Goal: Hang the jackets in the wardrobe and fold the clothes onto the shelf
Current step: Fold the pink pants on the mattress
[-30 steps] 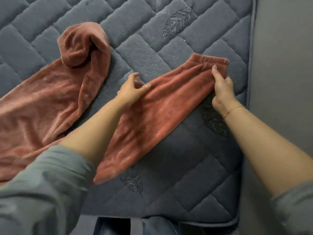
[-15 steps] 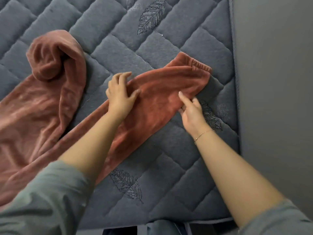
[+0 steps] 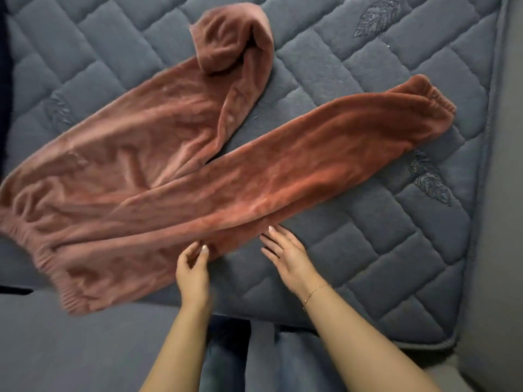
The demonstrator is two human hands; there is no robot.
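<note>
A pair of pink-brown fleece trousers (image 3: pixel 198 176) lies spread on the quilted blue-grey bed cover (image 3: pixel 368 250). One leg stretches flat to the right and ends in an elastic cuff (image 3: pixel 433 100). The other leg bends back on itself, its cuff (image 3: pixel 226 43) rolled up at the top. The waistband (image 3: pixel 53 267) lies at the left. My left hand (image 3: pixel 194 267) pinches the near edge of the flat leg. My right hand (image 3: pixel 285 253) lies beside it with straight fingers, its fingertips touching that same edge.
The bed's piped edge (image 3: pixel 424 343) runs along the bottom and right. A plain grey surface (image 3: pixel 506 193) rises at the right. Something dark (image 3: pixel 4 80) shows at the left border. Blue-grey fabric (image 3: pixel 85 349) fills the lower left.
Both hands have drawn back from the leg's cuff end to its near edge by the thigh. The leg now lies flat and straight. The view has pulled back, showing the whole garment.
</note>
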